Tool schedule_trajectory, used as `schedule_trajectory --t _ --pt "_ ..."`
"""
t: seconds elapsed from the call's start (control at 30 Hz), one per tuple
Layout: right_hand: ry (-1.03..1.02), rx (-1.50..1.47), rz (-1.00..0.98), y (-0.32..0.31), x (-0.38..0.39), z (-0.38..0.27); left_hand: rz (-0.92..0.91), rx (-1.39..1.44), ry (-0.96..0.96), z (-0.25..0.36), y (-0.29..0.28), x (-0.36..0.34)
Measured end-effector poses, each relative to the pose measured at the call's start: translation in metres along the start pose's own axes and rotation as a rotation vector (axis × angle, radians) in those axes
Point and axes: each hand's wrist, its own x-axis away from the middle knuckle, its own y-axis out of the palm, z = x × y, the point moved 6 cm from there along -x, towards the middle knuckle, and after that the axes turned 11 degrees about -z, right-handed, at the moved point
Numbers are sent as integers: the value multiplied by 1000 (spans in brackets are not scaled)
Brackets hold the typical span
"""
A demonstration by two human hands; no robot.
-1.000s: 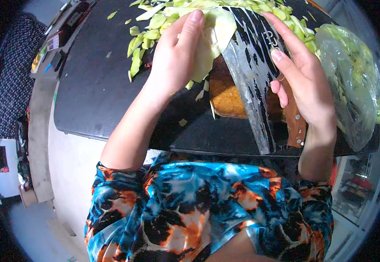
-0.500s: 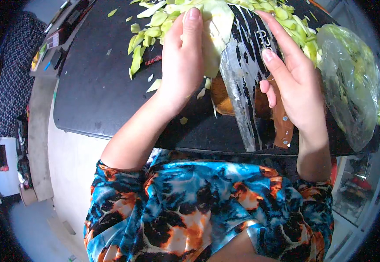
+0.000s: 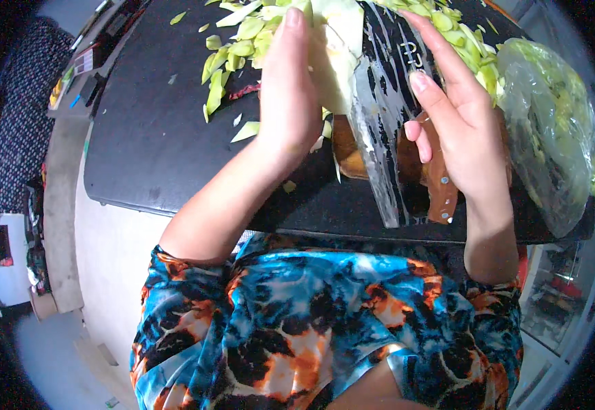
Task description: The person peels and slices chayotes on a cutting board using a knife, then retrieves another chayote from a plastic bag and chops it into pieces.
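Observation:
At the top middle, my left hand point(image 3: 287, 102) grips a pale green vegetable piece point(image 3: 335, 61), its thumb upright along the left side. The piece rests against the wet, streaked cleaver blade point(image 3: 383, 123). My right hand point(image 3: 468, 137) is closed on that cleaver around its brown wooden handle point(image 3: 441, 198), with the forefinger stretched along the blade’s upper part. Beneath the blade, part of a brown wooden board point(image 3: 349, 154) shows. Sliced green pieces point(image 3: 250, 31) lie scattered behind both hands, and a small dark red scrap point(image 3: 243, 91) is among them.
A clear bag of green vegetables point(image 3: 550, 130) sits at the right of the black tabletop point(image 3: 147, 137). Left of it stand a grey side surface point(image 3: 72, 96) with small items, a dark patterned cloth point(image 3: 14, 123) and a white object point(image 3: 7, 266). Pale floor point(image 3: 120, 260) shows below.
Both my hands and the cleaver have shifted slightly left or inward and upward: the right hand leftward, the left hand rightward, turning more upright with the vegetable piece still gripped.

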Motion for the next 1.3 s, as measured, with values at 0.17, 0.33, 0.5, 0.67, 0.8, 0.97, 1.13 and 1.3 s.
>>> schedule_trajectory --t 0.17,0.33,0.5,0.67,0.8,0.97,1.13,1.3 --pt "105 -35 -96 7 -1 9 -81 300 -262 -4 -7 -3" --pt "98 -80 -90 10 -1 10 -39 389 -285 0 3 4" --pt "75 -111 -91 15 -2 6 -8 337 -164 3 1 3" --pt "57 -108 -42 16 -2 10 41 397 -107 11 8 4" --pt "65 -117 -30 16 -1 10 -33 379 -61 5 5 0" --pt "37 -131 -59 12 -4 11 -100 383 -97 4 5 -1" --pt "114 -155 -73 -8 -10 14 -172 261 -156 1 4 -6" --pt "262 -388 -195 -11 -11 33 -248 115 -150 -11 -15 -21"
